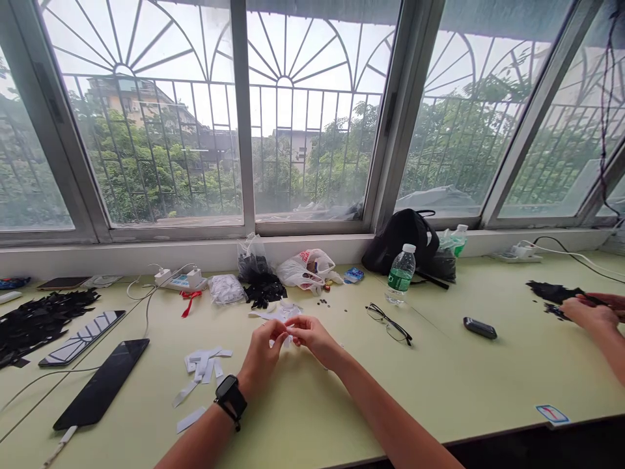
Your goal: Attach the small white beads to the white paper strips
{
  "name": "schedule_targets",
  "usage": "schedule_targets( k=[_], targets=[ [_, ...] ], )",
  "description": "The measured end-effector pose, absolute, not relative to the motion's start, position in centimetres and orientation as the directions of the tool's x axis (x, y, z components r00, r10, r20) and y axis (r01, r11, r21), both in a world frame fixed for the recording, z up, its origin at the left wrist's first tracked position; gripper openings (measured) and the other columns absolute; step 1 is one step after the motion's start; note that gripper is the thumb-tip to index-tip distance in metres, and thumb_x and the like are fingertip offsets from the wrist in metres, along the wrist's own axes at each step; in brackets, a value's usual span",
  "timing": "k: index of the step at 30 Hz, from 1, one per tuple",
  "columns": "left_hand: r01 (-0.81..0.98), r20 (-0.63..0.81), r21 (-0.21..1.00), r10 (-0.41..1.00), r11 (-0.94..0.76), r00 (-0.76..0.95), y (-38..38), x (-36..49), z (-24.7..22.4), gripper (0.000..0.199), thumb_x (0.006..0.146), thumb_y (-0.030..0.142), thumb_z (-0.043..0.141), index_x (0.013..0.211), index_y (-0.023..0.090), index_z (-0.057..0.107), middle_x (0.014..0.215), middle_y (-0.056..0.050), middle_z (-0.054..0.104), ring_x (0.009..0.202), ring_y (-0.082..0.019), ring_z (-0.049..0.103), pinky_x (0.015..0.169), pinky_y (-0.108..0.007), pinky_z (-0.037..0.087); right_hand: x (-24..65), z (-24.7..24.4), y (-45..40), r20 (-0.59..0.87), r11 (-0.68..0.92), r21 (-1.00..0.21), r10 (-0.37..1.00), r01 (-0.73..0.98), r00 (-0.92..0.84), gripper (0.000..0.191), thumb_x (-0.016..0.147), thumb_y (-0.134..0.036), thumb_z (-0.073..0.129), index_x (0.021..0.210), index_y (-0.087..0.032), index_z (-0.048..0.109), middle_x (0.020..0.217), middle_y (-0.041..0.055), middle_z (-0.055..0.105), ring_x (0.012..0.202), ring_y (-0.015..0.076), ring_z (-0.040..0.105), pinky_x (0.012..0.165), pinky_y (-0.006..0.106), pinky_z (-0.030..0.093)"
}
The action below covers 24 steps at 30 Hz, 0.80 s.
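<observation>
1. The work was judged to be partway through, since one small white piece (288, 339) was being handled while a loose group of white strips (201, 362) was spread on the pale green table (410, 404), left of the hands. One separate white strip (191, 419) was laid nearer the table's front edge.
2. More white material (280, 311) was seen lying just beyond the hands. Whether it was finished or waiting could not be told, so no count of what was done or left could be made.
3. A few small dark round pieces (323, 301) were scattered farther back, to the right of that material; none could be seen fixed to the white piece, which was largely covered by the fingers.
4. The left hand (267, 342), with a black smartwatch (231, 394) worn at its wrist, was curled, and its thumb and forefinger were pinched together on the small white piece.
5. The right hand (312, 337) was held against it from the other side, its thumb and fingertips closed on the same piece, with the two hands' tips meeting. The exact grip was partly hidden.
6. The small white piece was thus located between both sets of fingertips, over the middle of the table.
7. At the far right, black strips (554, 290) were being handled by a co-worker's hand (592, 314).
</observation>
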<state>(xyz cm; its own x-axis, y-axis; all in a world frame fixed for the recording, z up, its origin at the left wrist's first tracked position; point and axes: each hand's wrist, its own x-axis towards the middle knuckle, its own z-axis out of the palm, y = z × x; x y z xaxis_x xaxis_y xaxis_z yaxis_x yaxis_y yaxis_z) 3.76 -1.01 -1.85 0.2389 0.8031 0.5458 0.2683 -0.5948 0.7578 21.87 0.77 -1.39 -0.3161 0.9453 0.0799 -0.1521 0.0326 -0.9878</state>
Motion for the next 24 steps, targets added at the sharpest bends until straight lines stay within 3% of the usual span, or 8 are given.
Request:
schedule_targets(
  k=[14, 20, 24],
  targets=[
    [0.227, 0.528, 0.791, 0.821, -0.568, 0.215, -1.5, 3.9, -1.5, 0.014, 0.092, 0.028, 0.062, 0.080, 0.020, 0.062, 0.076, -0.002, 0.071, 0.071, -0.019, 0.066, 0.068, -0.030, 0.051, 21.2, -1.0, 0.2, 0.078, 0.061, -0.996, 0.951, -0.066, -0.300, 0.039, 0.072, -0.046, 0.084, 0.098, -0.018, 0.075, 0.076, 0.0007, 0.066, 0.063, 0.0127, 0.051, 0.063, 0.027, 0.039],
    [0.163, 0.473, 0.853, 0.866, -0.496, 0.161, -0.6, 3.4, -1.5, 0.021, 0.088, 0.040, 0.070, 0.090, 0.019, 0.070, 0.083, -0.006, 0.076, 0.078, -0.023, 0.073, 0.073, -0.034, 0.059, 21.5, -0.5, 0.0, 0.155, 0.136, -0.988, 0.922, -0.078, -0.355, 0.037, 0.075, -0.041, 0.083, 0.104, -0.020, 0.074, 0.089, 0.0031, 0.070, 0.072, 0.0156, 0.059, 0.070, 0.030, 0.047],
    [0.076, 0.417, 0.899, 0.896, -0.431, 0.154, 0.2, 3.3, -2.0, 0.032, 0.084, 0.045, 0.074, 0.101, 0.018, 0.076, 0.090, -0.009, 0.080, 0.083, -0.025, 0.076, 0.076, -0.036, 0.061, 21.5, -0.5, 0.2, 0.179, 0.183, -0.983, 0.943, -0.013, -0.281, 0.042, 0.076, -0.040, 0.081, 0.112, -0.022, 0.071, 0.098, 0.0044, 0.070, 0.071, 0.0156, 0.061, 0.068, 0.031, 0.049]
  ],
)
